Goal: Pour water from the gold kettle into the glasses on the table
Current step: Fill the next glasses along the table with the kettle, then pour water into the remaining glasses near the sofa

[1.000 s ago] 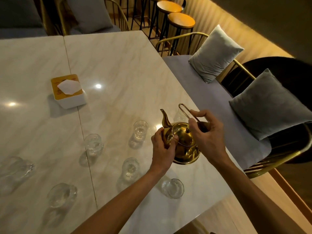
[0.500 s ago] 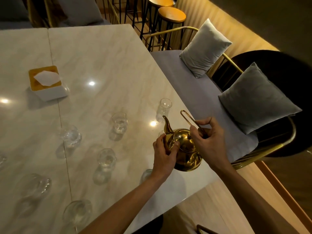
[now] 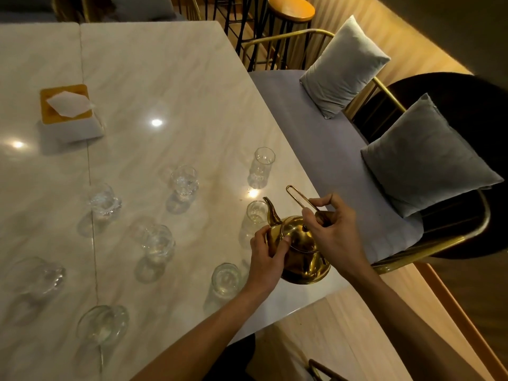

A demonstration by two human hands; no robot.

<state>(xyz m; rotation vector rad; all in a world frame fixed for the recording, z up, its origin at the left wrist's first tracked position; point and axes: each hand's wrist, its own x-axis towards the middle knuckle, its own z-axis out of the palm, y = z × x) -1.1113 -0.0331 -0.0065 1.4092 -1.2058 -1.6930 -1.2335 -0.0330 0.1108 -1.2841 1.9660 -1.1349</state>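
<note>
The gold kettle (image 3: 301, 253) is near the marble table's (image 3: 170, 86) right edge, its spout pointing up and left over a clear glass (image 3: 256, 213). My left hand (image 3: 268, 255) grips the kettle's body on the left side. My right hand (image 3: 334, 235) holds its raised wire handle. Several more clear glasses stand on the table: one far right (image 3: 264, 162), one near the kettle's base (image 3: 226, 279), one in the middle (image 3: 184, 182), others to the left (image 3: 104, 202). Whether water is flowing I cannot tell.
A white tissue box with an orange top (image 3: 68, 112) sits far left on the table. A grey bench (image 3: 324, 149) with two grey cushions (image 3: 343, 64) runs along the table's right side. Bar stools (image 3: 291, 9) stand behind it.
The view has swung right and down; the kettle stays in both hands, and its spout now sits over the glass just left of it.
</note>
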